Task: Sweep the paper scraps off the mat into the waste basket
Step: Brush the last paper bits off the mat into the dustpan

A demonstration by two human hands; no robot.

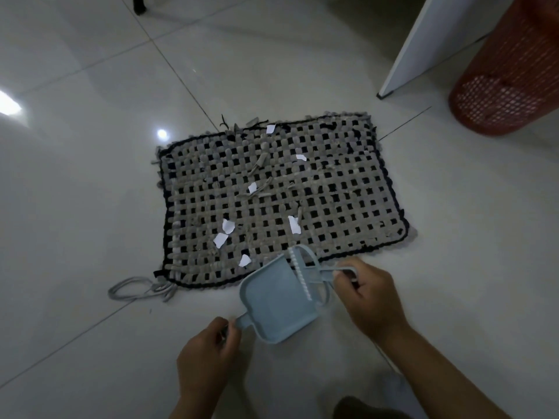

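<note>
Gripping the dustpan [272, 300] handle, left hand [205, 355] steadies it; right hand [367, 293] pinches the brush [305, 275] handle. Scraps [227, 226] look light, flutter-prone on the nubby mat [332, 189].

text: none legible | labels: none | brands: none | numbers: none | signs: none

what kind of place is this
Probably a room in a home: glossy white floor tiles, a woven rag mat on them, and a red mesh waste basket beside a white panel.
</note>
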